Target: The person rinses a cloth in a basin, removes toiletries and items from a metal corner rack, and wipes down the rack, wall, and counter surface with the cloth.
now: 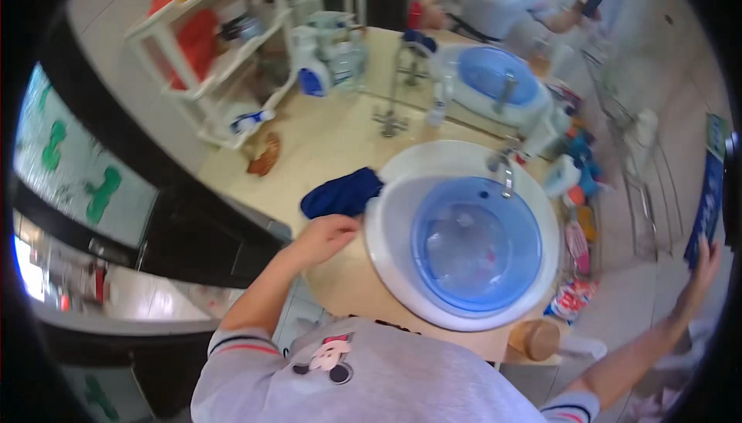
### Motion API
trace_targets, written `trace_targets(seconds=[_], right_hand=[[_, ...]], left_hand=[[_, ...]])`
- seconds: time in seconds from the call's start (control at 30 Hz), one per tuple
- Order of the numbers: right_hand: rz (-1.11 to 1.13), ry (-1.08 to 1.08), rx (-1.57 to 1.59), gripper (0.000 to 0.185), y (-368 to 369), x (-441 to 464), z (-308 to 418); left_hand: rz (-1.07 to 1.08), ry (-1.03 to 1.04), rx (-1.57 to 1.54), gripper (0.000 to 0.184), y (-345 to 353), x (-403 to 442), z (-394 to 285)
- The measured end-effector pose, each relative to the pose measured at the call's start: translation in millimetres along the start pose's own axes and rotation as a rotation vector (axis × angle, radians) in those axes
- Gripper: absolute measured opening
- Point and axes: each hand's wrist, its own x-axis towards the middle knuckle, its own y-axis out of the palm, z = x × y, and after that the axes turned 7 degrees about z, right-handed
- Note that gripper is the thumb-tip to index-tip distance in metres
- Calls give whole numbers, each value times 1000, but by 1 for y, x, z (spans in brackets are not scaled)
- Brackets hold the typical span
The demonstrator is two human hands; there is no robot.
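My left hand (331,236) hovers at the counter's front left, fingers bent and together, with nothing visible in them. Just beyond it a folded dark blue cloth (340,193) lies against the rim of the sink; whether the hand touches it I cannot tell. Far to the right, my right hand (704,265) is raised, its fingers on the lower end of a hanging blue towel (706,202) with pale lettering. A translucent blue basin (421,257) sits in the white oval sink (386,257), holding what looks like water.
A chrome faucet (506,175) reaches over the basin. A white shelf rack (166,59) and several bottles (311,67) stand at the back left. A mirror (371,59) reflects a person. Packets, including a red-and-blue one (572,299), line the right side, with a brown-lidded jar (536,339) nearer.
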Motion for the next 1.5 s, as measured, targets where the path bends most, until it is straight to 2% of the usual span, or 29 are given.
trace_targets(seconds=[0.1, 0.2, 0.23, 0.27, 0.3, 0.33, 0.4, 0.5, 0.6, 0.63, 0.73, 0.8, 0.9, 1.03, 1.13, 1.23, 1.33, 1.5], right_hand=[[307, 192, 669, 65, 61, -82, 39], [620, 447, 802, 70, 155, -183, 161], [739, 470, 863, 66, 183, -210, 148], [859, 560, 832, 54, 206, -231, 175], [1040, 473, 857, 46, 229, -252, 173], [1076, 319, 844, 39, 247, -270, 186], [1051, 237, 680, 41, 269, -301, 215], [1163, 170, 708, 47, 284, -317, 226], [1159, -80, 680, 56, 291, -323, 218], [1177, -93, 652, 55, 288, -323, 216], [1368, 58, 644, 44, 281, -321, 200], [1381, 174, 660, 38, 277, -329, 183], [1399, 369, 742, 34, 272, -342, 161], [1404, 470, 782, 31, 265, -343, 157], [1395, 498, 816, 30, 263, -346, 151], [1382, 528, 818, 29, 257, -343, 153], [1350, 513, 788, 28, 252, -345, 147], [1325, 534, 805, 26, 249, -351, 127]], left_hand=[[49, 90, -44, 22, 10, 14, -28], [151, 222, -180, 32, 23, 22, -69], [197, 272, -215, 39, 26, 22, -81], [185, 299, -335, 43, 35, 24, -85], [171, 326, -453, 47, 47, 22, -89], [154, 354, -569, 52, 53, 18, -91], [108, 253, -796, 50, 52, 12, -82], [41, 46, -1091, 52, 41, -2, -68], [-209, 30, -975, 49, 12, -20, -45], [-272, -7, -940, 49, -5, -28, -39], [-492, -64, -931, 47, -61, -49, -22], [-656, -54, -985, 44, -90, -61, -21], [-737, -70, -857, 40, -122, -64, -19], [-682, -49, -879, 40, -154, -45, -36], [-705, -12, -1046, 34, -180, -15, -56], [-764, 110, -1251, 33, -219, 28, -36], [-751, 128, -1307, 32, -261, 66, -12], [-759, 45, -1311, 34, -288, 105, 13]])
